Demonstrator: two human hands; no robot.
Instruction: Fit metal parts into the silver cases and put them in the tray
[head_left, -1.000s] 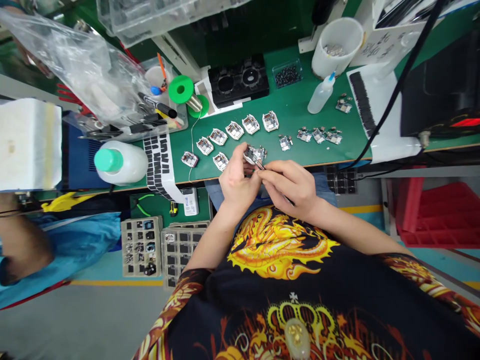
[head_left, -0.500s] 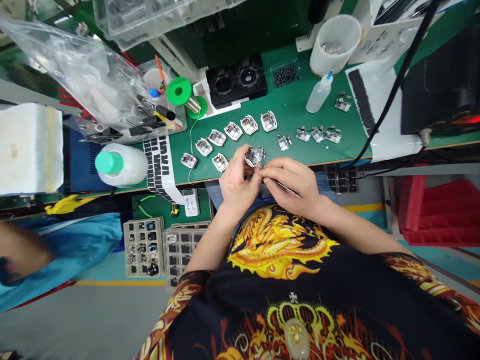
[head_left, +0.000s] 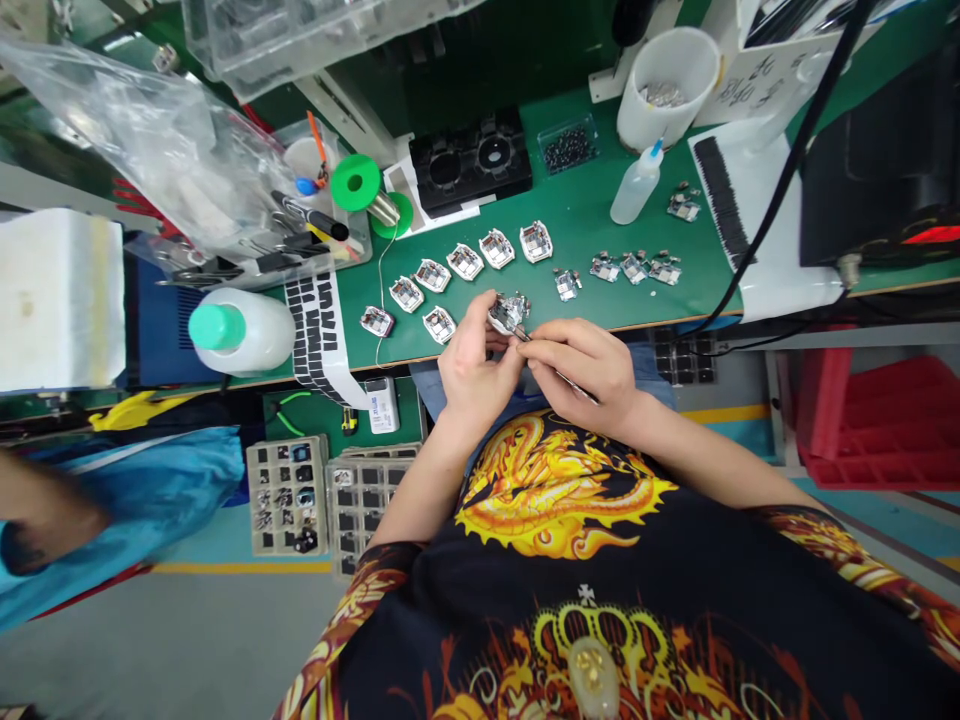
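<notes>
My left hand (head_left: pixel 480 360) is closed round a small watch case with a circuit board (head_left: pixel 509 312), holding it above the bench's front edge. In my right hand (head_left: pixel 583 370) are thin metal tweezers (head_left: pixel 576 386), pinched between thumb and fingers, their tip at the case's lower right edge. Fingers partly hide the case and the tip. Several similar white watch cases (head_left: pixel 465 262) lie in a row on the green bench behind my left hand. Beyond my right hand lies a loose circuit board (head_left: pixel 568 284), with several more boards (head_left: pixel 634 267) to its right.
Farther back stand a solder spool (head_left: pixel 357 182), a black fixture (head_left: pixel 471 160), a squeeze bottle (head_left: pixel 637 184) and a white tub (head_left: pixel 667 90). A large bottle (head_left: pixel 242 330) is at left. A black cable (head_left: pixel 787 190) crosses the right side. Another person's arm (head_left: pixel 52 510) is at far left.
Both hands stay in nearly the same place, with the tweezers shifting very slightly at the watch case. The other person's arm at left has moved a little.
</notes>
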